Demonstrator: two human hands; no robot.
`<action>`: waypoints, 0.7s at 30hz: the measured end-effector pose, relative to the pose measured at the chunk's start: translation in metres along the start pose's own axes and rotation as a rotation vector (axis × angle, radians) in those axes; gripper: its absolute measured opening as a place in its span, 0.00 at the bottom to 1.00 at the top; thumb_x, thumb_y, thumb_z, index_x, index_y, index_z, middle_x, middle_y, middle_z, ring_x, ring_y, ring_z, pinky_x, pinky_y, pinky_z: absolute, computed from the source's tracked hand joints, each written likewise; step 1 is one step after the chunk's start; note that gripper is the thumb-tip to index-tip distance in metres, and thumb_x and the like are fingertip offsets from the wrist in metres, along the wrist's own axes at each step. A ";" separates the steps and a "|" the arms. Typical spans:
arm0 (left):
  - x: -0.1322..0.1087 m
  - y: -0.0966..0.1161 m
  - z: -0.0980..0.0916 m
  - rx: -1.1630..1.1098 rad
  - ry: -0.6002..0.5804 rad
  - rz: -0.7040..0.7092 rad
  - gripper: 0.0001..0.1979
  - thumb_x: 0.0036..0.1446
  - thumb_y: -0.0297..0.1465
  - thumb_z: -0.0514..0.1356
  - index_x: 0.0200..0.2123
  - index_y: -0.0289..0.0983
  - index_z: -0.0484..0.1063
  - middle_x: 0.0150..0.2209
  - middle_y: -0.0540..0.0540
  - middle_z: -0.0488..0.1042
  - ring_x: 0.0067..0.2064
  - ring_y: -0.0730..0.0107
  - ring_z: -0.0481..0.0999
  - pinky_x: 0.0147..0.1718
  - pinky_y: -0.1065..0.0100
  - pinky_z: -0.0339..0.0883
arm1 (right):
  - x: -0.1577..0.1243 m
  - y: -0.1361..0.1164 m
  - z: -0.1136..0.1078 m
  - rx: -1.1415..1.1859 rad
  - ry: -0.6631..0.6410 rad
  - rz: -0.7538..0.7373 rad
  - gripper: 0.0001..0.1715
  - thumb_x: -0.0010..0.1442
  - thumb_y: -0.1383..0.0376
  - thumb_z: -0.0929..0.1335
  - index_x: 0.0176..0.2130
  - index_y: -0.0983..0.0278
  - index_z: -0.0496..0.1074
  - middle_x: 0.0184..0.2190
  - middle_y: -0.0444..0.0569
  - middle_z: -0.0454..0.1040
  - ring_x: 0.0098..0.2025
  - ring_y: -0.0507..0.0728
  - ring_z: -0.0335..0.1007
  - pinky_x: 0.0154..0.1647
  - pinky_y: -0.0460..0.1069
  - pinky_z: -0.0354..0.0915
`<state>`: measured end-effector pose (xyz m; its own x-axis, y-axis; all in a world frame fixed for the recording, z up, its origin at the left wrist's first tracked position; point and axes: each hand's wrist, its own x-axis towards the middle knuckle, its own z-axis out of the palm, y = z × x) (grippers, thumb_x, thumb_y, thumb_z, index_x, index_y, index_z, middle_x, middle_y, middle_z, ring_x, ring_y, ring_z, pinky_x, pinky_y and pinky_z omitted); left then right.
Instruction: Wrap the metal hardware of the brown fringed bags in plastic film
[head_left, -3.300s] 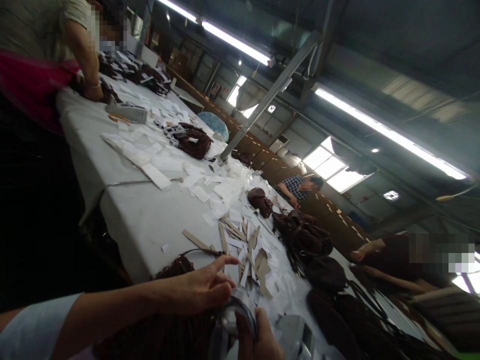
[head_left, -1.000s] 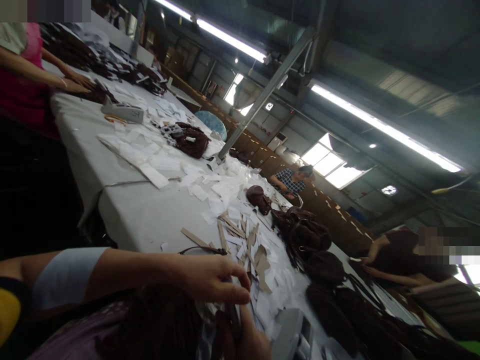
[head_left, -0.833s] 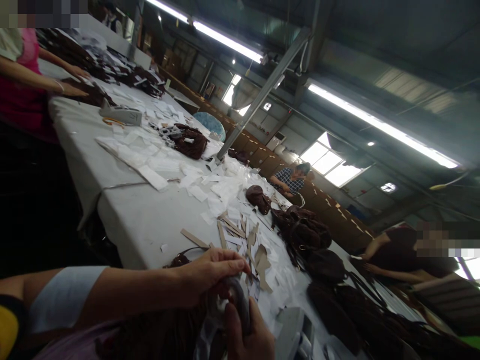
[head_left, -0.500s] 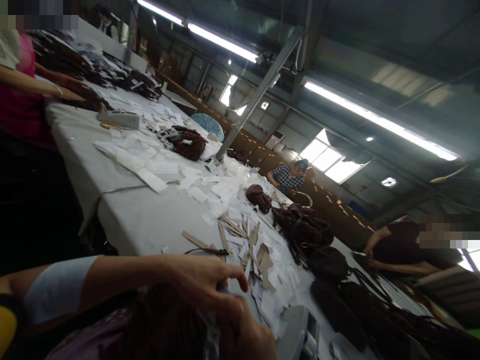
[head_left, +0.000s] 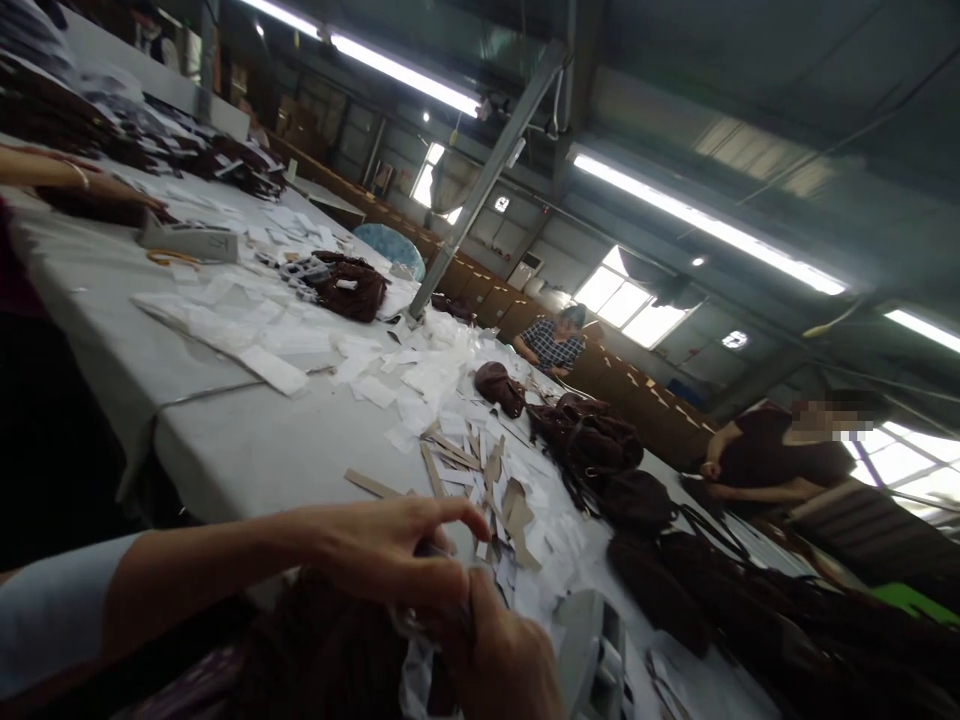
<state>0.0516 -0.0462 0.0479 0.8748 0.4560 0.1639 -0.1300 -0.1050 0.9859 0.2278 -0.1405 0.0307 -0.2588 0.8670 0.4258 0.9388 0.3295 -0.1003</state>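
At the lower middle, my left hand (head_left: 382,550) is closed, index finger bent out over the table and thumb pointing right. My right hand (head_left: 506,655) meets it there, also closed, its thumb tip close to the left thumb. What the fingers pinch is mostly hidden; a greyish bit shows between them. Below hangs a strip of whitish wrapping (head_left: 417,675), beside a dark brown, gathered item (head_left: 322,650), like a soft bag, close against my body. A grey device resembling a tape dispenser (head_left: 589,640) stands right of my right hand.
Cardboard strips (head_left: 517,520) and white paper scraps (head_left: 435,375) litter the table (head_left: 247,450). Dark brown bags (head_left: 592,440) line the right side. A metal post (head_left: 487,180) rises beyond. Co-workers sit at the far side (head_left: 551,340) and right (head_left: 780,450); another's arm (head_left: 67,175) reaches in from the left.
My view has swung slightly right. My two hands have come closer together, thumbs now nearly meeting, and more of the whitish wrapping shows below them.
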 end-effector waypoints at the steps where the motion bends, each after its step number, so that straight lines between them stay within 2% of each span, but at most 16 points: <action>1: -0.001 0.007 -0.002 0.109 0.007 -0.002 0.29 0.48 0.48 0.66 0.50 0.40 0.68 0.29 0.50 0.73 0.28 0.71 0.70 0.24 0.75 0.61 | 0.004 0.000 -0.004 -0.005 -0.005 -0.059 0.18 0.67 0.55 0.58 0.35 0.63 0.68 0.18 0.44 0.73 0.16 0.53 0.70 0.14 0.45 0.51; 3: 0.000 0.021 0.002 0.135 0.075 0.028 0.24 0.48 0.44 0.67 0.46 0.39 0.71 0.27 0.51 0.72 0.25 0.73 0.67 0.22 0.76 0.59 | 0.011 -0.003 -0.011 0.073 0.024 -0.069 0.18 0.66 0.53 0.59 0.35 0.62 0.67 0.20 0.44 0.74 0.18 0.53 0.71 0.16 0.45 0.54; 5: 0.003 0.025 0.010 -0.077 0.185 0.076 0.19 0.51 0.43 0.65 0.42 0.38 0.70 0.23 0.54 0.68 0.21 0.77 0.63 0.20 0.77 0.57 | 0.015 -0.009 -0.010 0.223 0.060 0.038 0.20 0.65 0.49 0.59 0.36 0.61 0.67 0.21 0.43 0.74 0.20 0.53 0.71 0.18 0.44 0.58; 7: 0.005 0.018 0.017 -0.335 0.330 0.131 0.18 0.54 0.44 0.63 0.41 0.39 0.66 0.21 0.56 0.65 0.18 0.80 0.59 0.18 0.78 0.54 | 0.012 -0.013 -0.001 0.286 0.108 0.156 0.23 0.65 0.48 0.56 0.40 0.62 0.68 0.22 0.44 0.75 0.21 0.54 0.72 0.21 0.45 0.62; 9: 0.005 0.006 0.017 -0.438 0.432 0.151 0.19 0.55 0.47 0.60 0.42 0.40 0.62 0.20 0.58 0.62 0.17 0.81 0.56 0.17 0.79 0.52 | 0.007 -0.012 0.013 0.196 0.145 0.212 0.24 0.66 0.50 0.55 0.43 0.64 0.68 0.22 0.47 0.75 0.22 0.56 0.72 0.22 0.46 0.62; 10: 0.004 0.000 0.014 -0.412 0.418 0.133 0.20 0.56 0.48 0.59 0.43 0.40 0.61 0.20 0.58 0.61 0.18 0.81 0.55 0.17 0.79 0.51 | 0.005 -0.010 0.019 0.120 0.143 0.207 0.23 0.66 0.51 0.56 0.42 0.65 0.68 0.22 0.47 0.76 0.22 0.57 0.73 0.22 0.47 0.61; 12: 0.001 -0.003 0.005 -0.201 0.283 0.057 0.20 0.57 0.47 0.58 0.46 0.41 0.63 0.23 0.56 0.63 0.20 0.78 0.58 0.19 0.78 0.53 | 0.002 -0.005 0.025 -0.004 0.094 0.139 0.15 0.65 0.56 0.60 0.39 0.63 0.67 0.20 0.45 0.75 0.20 0.57 0.73 0.18 0.47 0.55; 14: -0.002 0.003 -0.002 0.091 0.121 -0.004 0.22 0.52 0.43 0.64 0.48 0.41 0.66 0.26 0.54 0.67 0.24 0.76 0.62 0.21 0.77 0.55 | 0.004 -0.004 0.022 -0.076 0.036 0.028 0.06 0.62 0.62 0.64 0.35 0.62 0.66 0.18 0.43 0.75 0.17 0.56 0.72 0.17 0.48 0.48; 16: -0.004 0.015 -0.003 0.255 0.042 -0.030 0.24 0.45 0.38 0.69 0.46 0.41 0.70 0.26 0.54 0.69 0.26 0.74 0.64 0.23 0.76 0.55 | 0.009 -0.007 0.013 -0.085 0.026 -0.035 0.02 0.58 0.66 0.65 0.33 0.63 0.66 0.18 0.43 0.75 0.18 0.56 0.72 0.17 0.49 0.47; 18: -0.004 0.022 0.001 0.180 0.066 -0.037 0.20 0.45 0.36 0.69 0.42 0.40 0.71 0.24 0.54 0.68 0.24 0.74 0.63 0.22 0.76 0.55 | 0.015 -0.013 0.002 0.017 0.049 0.008 0.04 0.58 0.64 0.65 0.34 0.63 0.67 0.20 0.44 0.76 0.20 0.56 0.74 0.18 0.48 0.49; 21: -0.002 0.018 0.009 -0.167 0.268 -0.011 0.16 0.51 0.40 0.65 0.40 0.40 0.66 0.21 0.56 0.64 0.21 0.78 0.59 0.20 0.78 0.54 | 0.020 -0.022 -0.003 0.296 0.105 0.172 0.13 0.61 0.54 0.64 0.33 0.61 0.66 0.21 0.41 0.75 0.21 0.52 0.72 0.19 0.45 0.53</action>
<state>0.0515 -0.0575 0.0646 0.7250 0.6756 0.1342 -0.2153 0.0373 0.9758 0.2027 -0.1314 0.0437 -0.0638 0.8812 0.4684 0.8559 0.2896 -0.4284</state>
